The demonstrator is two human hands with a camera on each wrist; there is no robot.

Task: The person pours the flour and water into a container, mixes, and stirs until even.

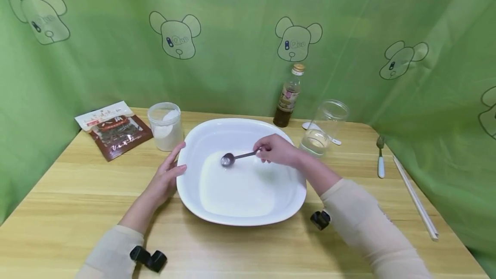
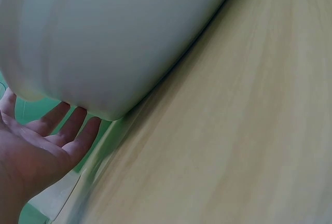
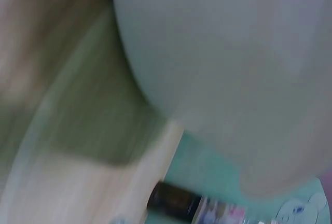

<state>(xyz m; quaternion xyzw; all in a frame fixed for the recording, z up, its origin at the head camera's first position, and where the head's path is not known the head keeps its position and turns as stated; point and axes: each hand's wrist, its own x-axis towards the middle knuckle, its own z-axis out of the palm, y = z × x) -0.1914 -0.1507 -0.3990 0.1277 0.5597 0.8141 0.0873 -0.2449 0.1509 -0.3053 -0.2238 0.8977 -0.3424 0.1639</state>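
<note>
A large white oval basin (image 1: 244, 221) stands on the wooden table. My right hand (image 1: 277, 150) reaches over its right side and pinches the handle end of a small dark spoon (image 1: 227, 160). The spoon is held over the inside of the basin, its round bowl pointing left with something greyish in it. My left hand (image 1: 166, 178) touches the basin's left rim, its fingers spread. In the left wrist view, the fingertips (image 2: 93, 125) rest against the basin's outer wall (image 2: 104, 37). The right wrist view is blurred and mostly filled by the basin wall (image 3: 218, 68).
Left of the basin are a jar of white powder (image 1: 166, 130) and a brown-and-white food packet (image 1: 114, 128). Behind stand a bottle of dark liquid (image 1: 286, 100) and a glass jar of clear liquid (image 1: 315, 141), beside a white spoon (image 1: 336, 141). Far right lie a fork (image 1: 381, 162) and chopsticks (image 1: 416, 201).
</note>
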